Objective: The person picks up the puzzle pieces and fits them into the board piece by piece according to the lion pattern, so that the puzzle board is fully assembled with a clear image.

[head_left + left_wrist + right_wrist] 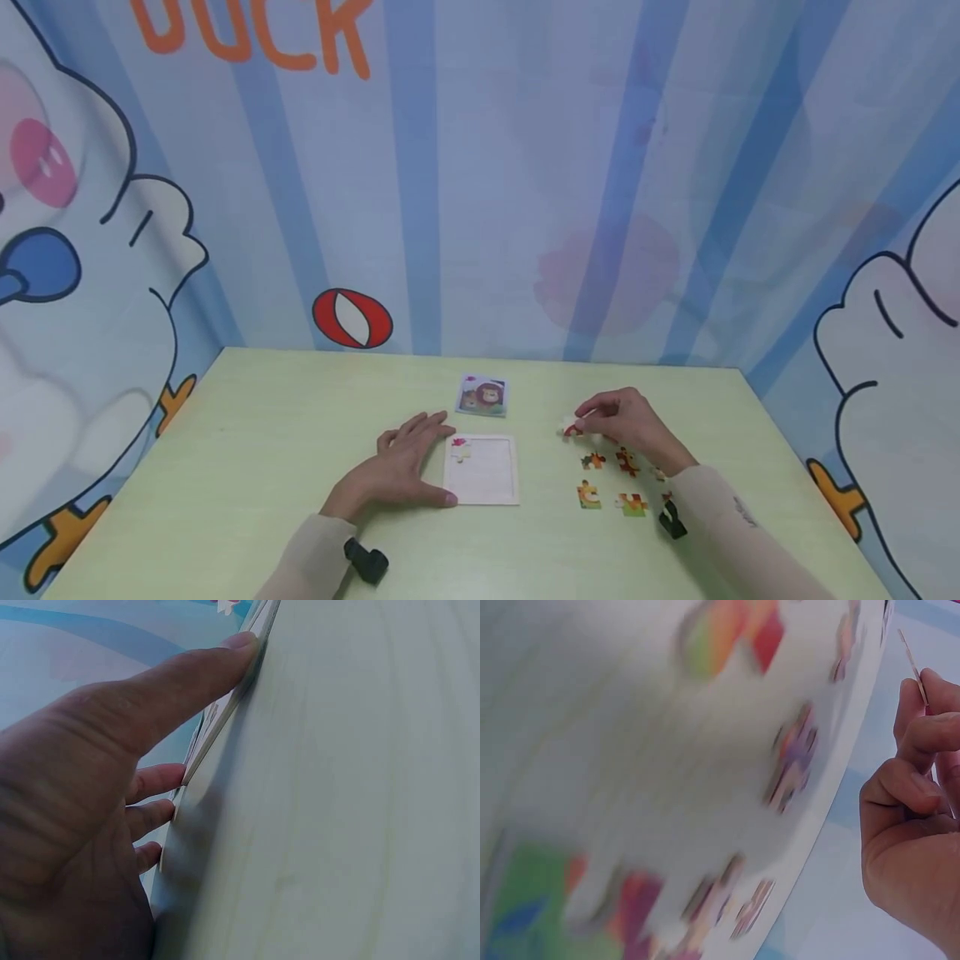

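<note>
My left hand (399,472) rests beside a square white puzzle frame (482,502). Its thumb touches the lower left corner and a fingertip reaches the upper left one. In the left wrist view the thumb (187,682) lies along the frame's edge, with the fingers spread. One puzzle piece with pink on it (461,452) lies in the frame's upper left corner. My right hand (628,423) pinches a white and red puzzle piece (570,428) between thumb and fingers. In the right wrist view that piece (911,656) appears edge-on, held off the table.
A small picture card with a lion (482,395) lies behind the frame. Several loose pieces are scattered under and in front of the right hand, such as a yellow-orange one (588,495) and a green-edged one (632,505). A striped cloth backdrop (487,208) stands behind the table.
</note>
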Available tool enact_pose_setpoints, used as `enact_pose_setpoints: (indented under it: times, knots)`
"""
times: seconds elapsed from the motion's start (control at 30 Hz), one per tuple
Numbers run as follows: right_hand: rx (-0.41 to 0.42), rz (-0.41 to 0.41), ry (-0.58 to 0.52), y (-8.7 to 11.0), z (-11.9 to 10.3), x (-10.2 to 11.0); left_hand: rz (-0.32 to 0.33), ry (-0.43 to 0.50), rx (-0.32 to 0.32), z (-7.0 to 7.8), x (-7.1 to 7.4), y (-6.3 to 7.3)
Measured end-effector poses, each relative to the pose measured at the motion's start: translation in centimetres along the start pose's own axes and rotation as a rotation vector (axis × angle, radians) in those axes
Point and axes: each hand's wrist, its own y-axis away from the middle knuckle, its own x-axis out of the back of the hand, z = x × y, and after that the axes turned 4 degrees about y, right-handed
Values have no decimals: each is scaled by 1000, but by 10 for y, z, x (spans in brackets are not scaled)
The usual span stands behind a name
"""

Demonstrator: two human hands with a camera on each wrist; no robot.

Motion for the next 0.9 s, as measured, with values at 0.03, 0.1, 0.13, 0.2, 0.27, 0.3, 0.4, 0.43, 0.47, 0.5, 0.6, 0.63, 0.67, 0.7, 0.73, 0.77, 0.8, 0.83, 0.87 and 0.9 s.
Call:
enact_pose_setpoints:
  times: [0.03,0.1,0.13,0.2,0.27,0.3,0.4,0.43,0.47,0.5,0.6,0.63,0.67,0.7,0.73,0.77,0.8,0.83,0.87,0.9]
  knots:
    - [8,-7,-9,-1,-2,-2,2,2,-2,0,0,0]
    - [18,-21,-31,-2,-5,-5,4,1,-4,1,1,0]
    - [20,-24,-41,-3,-7,-7,4,0,-4,1,1,-1]
    - [20,-29,-57,-5,-10,-11,5,0,-4,1,2,-1]
    - [27,-34,-66,-7,-14,-16,5,1,-4,2,2,-1]
    - [30,-34,-64,-8,-16,-18,7,2,-5,2,2,-1]
    - [45,-37,-60,-11,-21,-26,9,0,-8,1,2,-2]
    - [50,-39,-61,-12,-23,-28,9,-1,-9,1,2,-2]
    - [52,-43,-64,-13,-25,-30,9,-1,-10,1,2,-1]
    - [52,-48,-69,-14,-27,-33,9,-1,-11,1,1,-2]
    - [51,-64,-92,-16,-32,-40,7,0,-10,1,1,-1]
    - [48,-71,-99,-17,-33,-42,6,-1,-11,1,1,-1]
    - [47,-76,-104,-18,-35,-45,5,0,-10,1,1,-1]
    - [49,-81,-107,-19,-36,-48,4,0,-9,1,1,-1]
    - [54,-85,-114,-21,-37,-51,3,1,-8,1,1,-1]
    - [60,-89,-119,-22,-38,-54,1,1,-7,0,1,-1]
    - [65,-94,-120,-23,-39,-57,0,1,-6,0,0,-1]
    - [68,-99,-124,-23,-40,-59,0,2,-6,0,0,-1]
    - [73,-103,-128,-24,-41,-61,-1,2,-5,0,0,-1]
    - [76,-106,-128,-24,-42,-63,-1,2,-7,0,0,-1]
